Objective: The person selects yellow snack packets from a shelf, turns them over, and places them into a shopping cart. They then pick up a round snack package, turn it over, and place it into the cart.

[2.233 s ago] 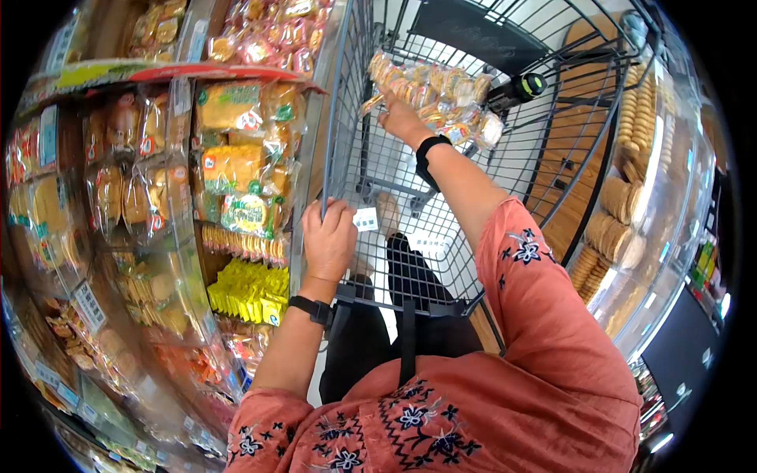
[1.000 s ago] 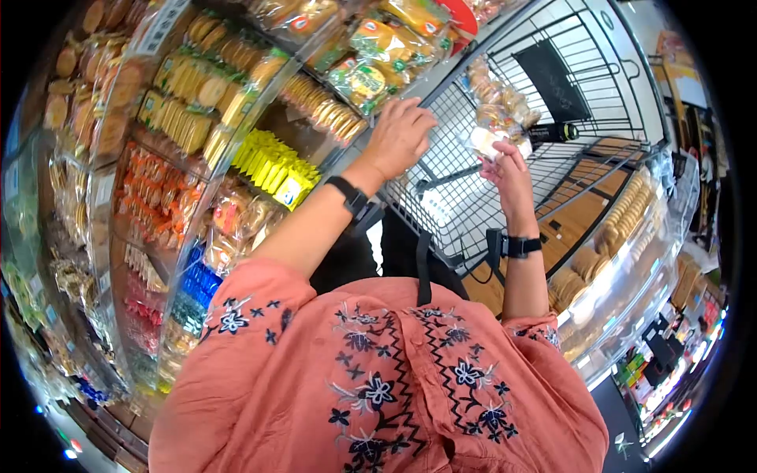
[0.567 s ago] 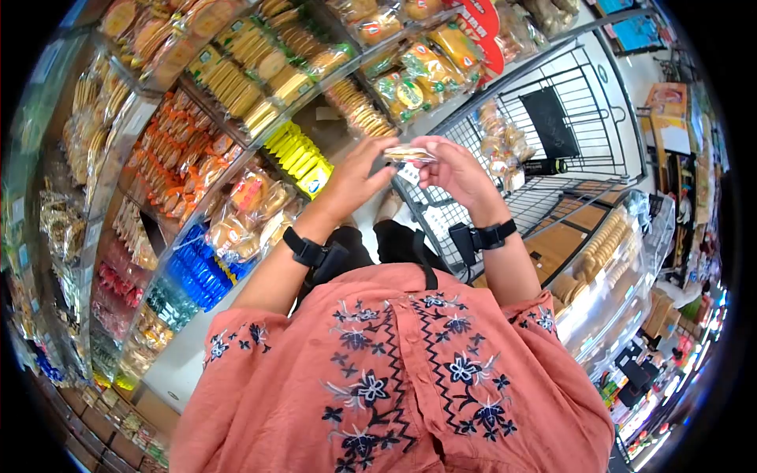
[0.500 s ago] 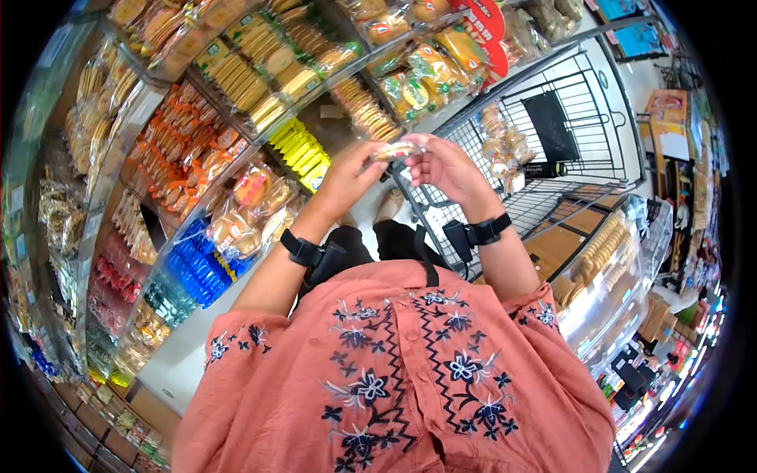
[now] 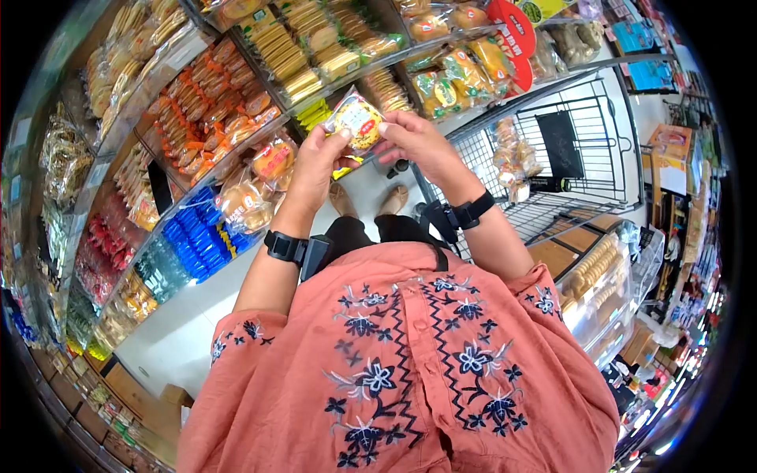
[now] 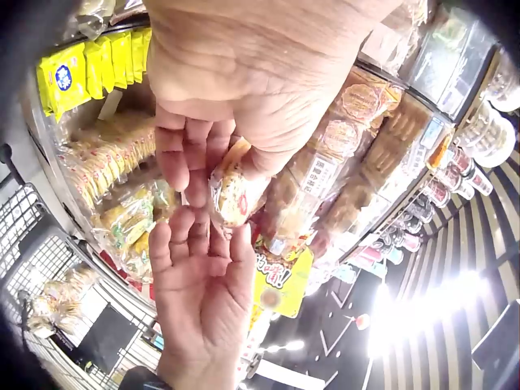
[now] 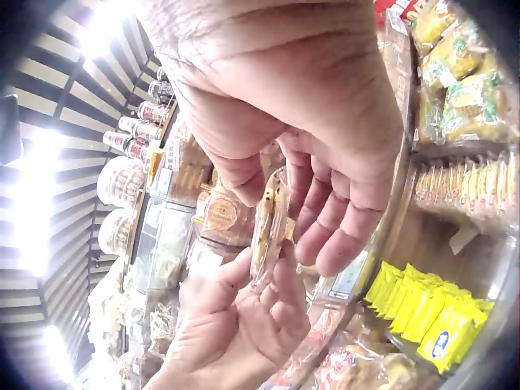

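In the head view a round cookie in a clear wrapper (image 5: 356, 122) with a red and white printed label is held between both hands, its printed face toward the head camera. My left hand (image 5: 315, 165) pinches its left side between thumb and fingers. From the opposite side my right hand (image 5: 422, 150) pinches the other edge, thumb on top. The left wrist view has the wrapped cookie (image 6: 231, 191) at a slant beneath the left thumb. Edge-on, the same wrapped cookie (image 7: 268, 227) appears thin in the right wrist view, between the fingers of both hands.
A shopping cart (image 5: 560, 146) stands right of the hands, with several wrapped snacks (image 5: 512, 154) and a black bottle (image 5: 550, 184) inside. Shelf bins on the left hold orange packets (image 5: 209, 102), blue packets (image 5: 197, 236) and yellow packets (image 5: 314, 117). Clear cookie bins (image 5: 599, 276) line the right.
My right hand has come out of the cart with the wrapped cookie. The left hand has left the cart's side and taken hold too. The packet has turned from edge-on to face up.
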The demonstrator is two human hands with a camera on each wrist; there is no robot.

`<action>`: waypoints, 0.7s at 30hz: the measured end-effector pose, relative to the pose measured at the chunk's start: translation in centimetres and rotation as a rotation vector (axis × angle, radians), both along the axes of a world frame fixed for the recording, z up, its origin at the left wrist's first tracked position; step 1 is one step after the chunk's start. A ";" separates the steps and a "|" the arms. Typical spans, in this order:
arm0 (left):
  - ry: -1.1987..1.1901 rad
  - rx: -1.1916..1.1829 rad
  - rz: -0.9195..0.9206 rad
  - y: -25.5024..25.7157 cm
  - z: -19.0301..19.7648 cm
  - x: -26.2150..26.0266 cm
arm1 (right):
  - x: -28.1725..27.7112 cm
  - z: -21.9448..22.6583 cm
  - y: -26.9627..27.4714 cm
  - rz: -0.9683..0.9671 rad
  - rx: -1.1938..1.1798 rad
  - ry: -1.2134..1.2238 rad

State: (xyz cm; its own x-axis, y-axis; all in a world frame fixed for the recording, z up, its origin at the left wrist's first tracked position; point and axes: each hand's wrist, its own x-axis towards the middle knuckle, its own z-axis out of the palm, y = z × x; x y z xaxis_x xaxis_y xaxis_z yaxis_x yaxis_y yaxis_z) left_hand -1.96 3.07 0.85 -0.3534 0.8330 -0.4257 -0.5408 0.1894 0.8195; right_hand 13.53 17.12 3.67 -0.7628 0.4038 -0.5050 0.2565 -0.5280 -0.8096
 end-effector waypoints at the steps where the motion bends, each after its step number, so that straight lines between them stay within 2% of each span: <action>1: 0.010 0.001 0.014 -0.3 0.1 0.0 | -0.4 -0.1 -0.3 -0.001 0.002 -0.003; 21: -0.015 0.029 0.068 -5.3 2.3 -2.3 | -3.3 0.3 -2.9 -0.013 -0.060 0.081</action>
